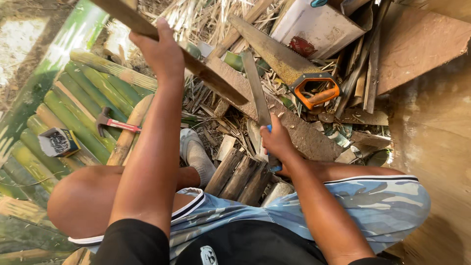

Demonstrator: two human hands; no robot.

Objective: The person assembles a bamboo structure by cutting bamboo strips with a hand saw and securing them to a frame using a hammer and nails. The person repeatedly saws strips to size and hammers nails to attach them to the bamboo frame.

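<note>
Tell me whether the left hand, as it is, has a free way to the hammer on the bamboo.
Probably not right away: the left hand is closed around a wooden slat. The path itself looks free, since the hammer lies uncovered on the green bamboo strips just beside that forearm.

single view only, worn on the head and aimed steeply down over the lap, close enough that forearms and knees fill the lower half. looks along the raised left hand (159, 51) at upper left and the right hand (277, 140) near centre. takes in ground littered with split green bamboo (83, 103) on the left and scrap wood with a handsaw (294, 68) at the top. slightly wide lens, edges bending outward. no second view to share ground with.
</note>
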